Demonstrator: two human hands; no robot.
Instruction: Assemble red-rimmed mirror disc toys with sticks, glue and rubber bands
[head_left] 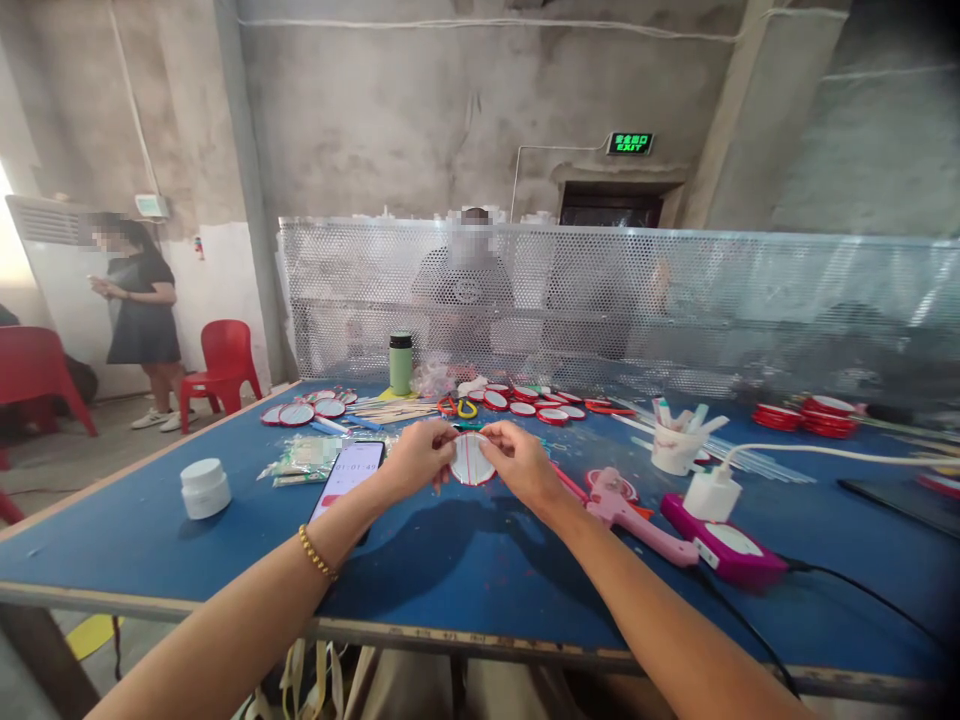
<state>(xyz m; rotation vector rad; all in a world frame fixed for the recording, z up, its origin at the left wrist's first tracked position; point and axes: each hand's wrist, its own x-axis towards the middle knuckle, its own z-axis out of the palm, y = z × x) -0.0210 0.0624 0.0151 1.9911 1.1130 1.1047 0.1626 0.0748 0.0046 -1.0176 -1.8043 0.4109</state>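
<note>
Gripped red-rimmed round disc point(472, 460) by opposite edges, with fingers of left hand point(420, 455) and right hand point(523, 463) pinched closed on it, apparently to steady its face, just above bench point(465, 585), between phone point(349, 475) and pink glue gun point(630, 510).

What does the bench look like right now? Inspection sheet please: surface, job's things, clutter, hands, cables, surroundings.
Surface: blue table, scuffed paint.
Job's things: round disc, white with red rim, held above the table; more red-rimmed discs lie farther back.
Clutter: phone, white jar, green bottle, paper cup, pink glue gun.
Hands: left hand and right hand both pinch the round disc.
Cables: white cable to the pink power strip; black cable leaves it rightward.
Surroundings: perforated screen, person behind it; another person standing near red chairs.
</note>
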